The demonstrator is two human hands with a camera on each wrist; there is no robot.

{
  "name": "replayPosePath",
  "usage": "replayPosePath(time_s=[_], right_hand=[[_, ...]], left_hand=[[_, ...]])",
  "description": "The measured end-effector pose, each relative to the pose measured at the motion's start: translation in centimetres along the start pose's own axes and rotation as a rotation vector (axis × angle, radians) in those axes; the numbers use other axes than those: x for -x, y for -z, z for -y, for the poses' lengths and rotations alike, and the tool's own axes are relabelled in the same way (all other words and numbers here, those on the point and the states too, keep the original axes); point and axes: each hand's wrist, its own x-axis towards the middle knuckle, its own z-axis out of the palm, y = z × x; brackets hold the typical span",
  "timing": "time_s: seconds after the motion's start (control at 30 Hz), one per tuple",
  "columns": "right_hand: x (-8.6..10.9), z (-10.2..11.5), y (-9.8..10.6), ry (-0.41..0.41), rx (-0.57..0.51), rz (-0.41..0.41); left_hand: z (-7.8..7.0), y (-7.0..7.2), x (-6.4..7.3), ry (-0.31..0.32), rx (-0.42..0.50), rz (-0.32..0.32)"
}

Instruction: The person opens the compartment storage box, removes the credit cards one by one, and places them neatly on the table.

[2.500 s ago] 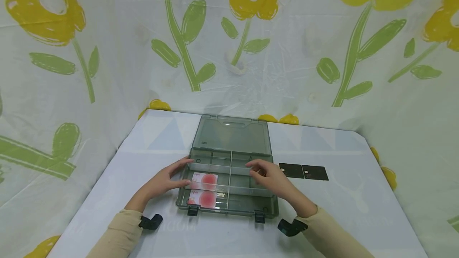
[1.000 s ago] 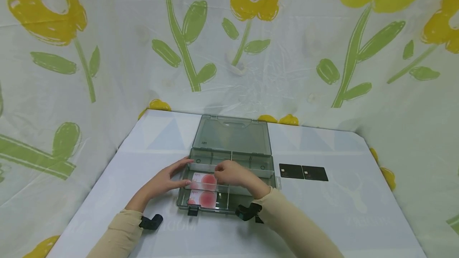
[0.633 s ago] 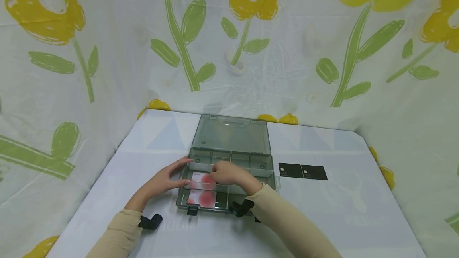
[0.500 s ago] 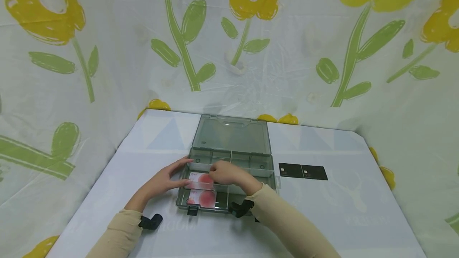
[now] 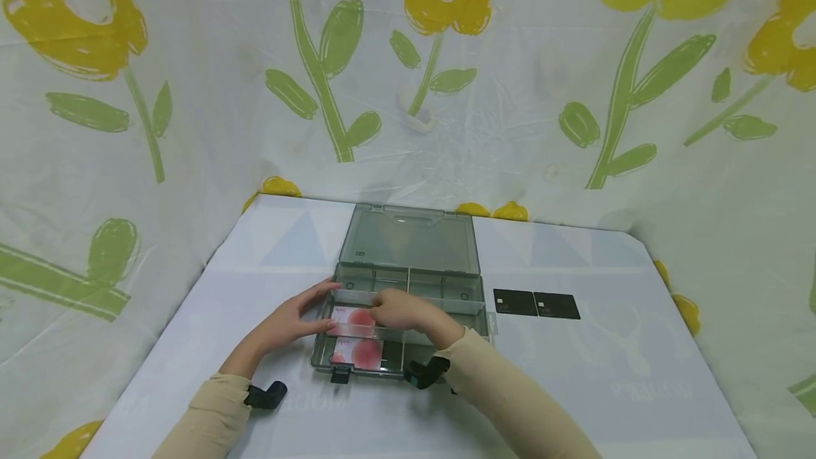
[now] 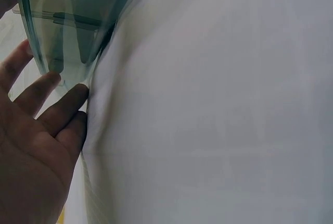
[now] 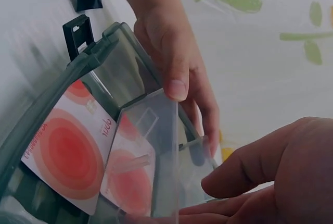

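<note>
A translucent grey-green compartment box (image 5: pixel 366 278) stands on the table with its lid (image 5: pixel 411 239) folded back. In its left column, one pink-and-white card (image 5: pixel 347 317) lies in the middle row and a second pink-and-white card (image 5: pixel 357 354) in the front row. My left hand (image 5: pixel 287 321) rests at the box's left side, thumb by the clear divider (image 7: pixel 151 151) and fairly straight fingers along the outside wall. My right hand (image 5: pixel 408 312) reaches into the middle row, fingertips at the right part of that card, partly hidden by the divider in the right wrist view.
Two black cards, a left one (image 5: pixel 515 302) and a right one (image 5: pixel 557 305), lie side by side on the table right of the box. A front latch (image 5: pixel 341 374) hangs open. A flowered cloth (image 5: pixel 510 91) walls in the table's back and sides.
My right hand has moved left from the box's right side into the middle row. The card there has slid left toward the side wall. My left hand has stayed put.
</note>
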Motion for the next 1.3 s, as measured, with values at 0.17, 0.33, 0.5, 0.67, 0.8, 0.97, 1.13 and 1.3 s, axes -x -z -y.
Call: replayPosePath(time_s=[0.17, 0.33, 0.5, 0.67, 0.8, 0.97, 1.13, 1.3], right_hand=[[-0.2, -0.1, -0.3, 0.001, -0.080, -0.014], [-0.3, -0.4, -0.6, 0.014, -0.134, -0.022], [-0.1, -0.6, -0.7, 0.021, -0.168, -0.030], [0.2, -0.7, -0.7, -0.005, -0.191, -0.048], [0.6, -0.7, -0.6, -0.005, -0.199, -0.057], [1.6, -0.1, 0.1, 0.028, -0.237, -0.071], [2.1, 0.5, 0.5, 0.055, -0.305, -0.063], [1.7, 0.7, 0.4, 0.077, -0.370, -0.095]], left_hand=[[0.1, -0.1, 0.0, 0.001, 0.002, 0.000], [0.1, -0.1, -0.1, 0.012, -0.001, 0.000], [0.2, -0.1, -0.1, 0.010, -0.002, 0.002], [0.3, 0.0, -0.1, 0.002, 0.005, 0.001], [0.4, 0.0, 0.0, 0.003, 0.012, 0.004], [0.4, 0.0, -0.1, 0.005, 0.011, 0.002], [0.3, -0.1, -0.1, 0.008, 0.010, 0.003], [0.3, 0.0, -0.1, 0.017, 0.001, 0.000]])
